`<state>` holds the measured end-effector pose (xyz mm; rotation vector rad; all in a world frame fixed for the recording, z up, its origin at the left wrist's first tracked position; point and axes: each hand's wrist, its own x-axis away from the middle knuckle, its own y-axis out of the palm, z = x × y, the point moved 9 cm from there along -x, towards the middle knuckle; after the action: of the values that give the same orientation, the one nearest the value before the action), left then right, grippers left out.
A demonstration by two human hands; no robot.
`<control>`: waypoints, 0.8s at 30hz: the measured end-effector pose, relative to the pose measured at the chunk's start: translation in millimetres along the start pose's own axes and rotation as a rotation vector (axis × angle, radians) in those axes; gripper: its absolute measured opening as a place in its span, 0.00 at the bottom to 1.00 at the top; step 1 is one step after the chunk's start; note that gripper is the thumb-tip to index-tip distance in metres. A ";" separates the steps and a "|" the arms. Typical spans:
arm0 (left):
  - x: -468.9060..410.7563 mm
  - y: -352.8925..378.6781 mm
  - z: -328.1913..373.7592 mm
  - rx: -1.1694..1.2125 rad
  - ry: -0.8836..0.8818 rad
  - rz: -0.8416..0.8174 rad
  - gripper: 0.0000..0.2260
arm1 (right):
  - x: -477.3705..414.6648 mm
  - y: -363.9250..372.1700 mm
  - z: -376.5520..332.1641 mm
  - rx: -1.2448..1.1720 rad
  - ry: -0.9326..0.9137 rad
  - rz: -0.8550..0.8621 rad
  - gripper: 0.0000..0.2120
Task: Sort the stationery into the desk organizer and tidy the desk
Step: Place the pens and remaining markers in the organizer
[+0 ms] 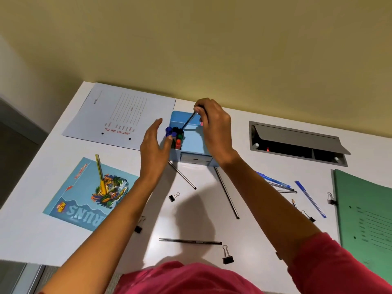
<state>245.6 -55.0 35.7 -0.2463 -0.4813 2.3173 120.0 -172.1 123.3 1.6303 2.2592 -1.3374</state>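
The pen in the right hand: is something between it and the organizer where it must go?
Nothing visible blocks it. The right hand holds the pen tilted, its lower end already at the organizer, beside the markers standing in the left compartment. The left hand is open at the organizer's left side, not in the path.

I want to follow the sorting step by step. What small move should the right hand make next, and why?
Probably let go of the thin dark pen: the right hand pinches its top, and its tip is already inside the light blue desk organizer.
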 end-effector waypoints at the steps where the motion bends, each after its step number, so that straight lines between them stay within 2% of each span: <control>1: -1.1 3.0 -0.9 -0.007 0.024 -0.037 0.23 | -0.9 10.6 3.0 0.006 -0.013 -0.040 0.05; 8: -5.0 25.3 9.5 -0.102 0.151 -0.170 0.23 | -0.3 61.2 25.9 0.109 -0.043 -0.237 0.06; 10: -7.7 31.9 10.1 -0.134 0.173 -0.199 0.23 | 0.6 63.2 31.1 0.071 0.000 -0.247 0.05; 13: -8.5 36.4 9.0 -0.201 0.206 -0.197 0.22 | 5.2 56.2 33.7 0.008 0.066 -0.231 0.10; 16: -6.0 35.9 7.3 -0.211 0.218 -0.175 0.21 | 14.5 34.7 39.3 -0.064 0.164 -0.138 0.12; 21: -5.9 34.8 8.9 -0.210 0.265 -0.161 0.19 | 57.0 -22.6 78.2 -0.110 0.311 0.110 0.08; 24: -5.4 34.9 9.4 -0.200 0.287 -0.153 0.18 | 94.7 -46.6 113.1 -0.077 0.431 0.169 0.08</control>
<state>224.2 -84.1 30.2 -0.6074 -0.5647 2.0437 -6.3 -179.1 34.2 2.1964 2.2731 -0.9176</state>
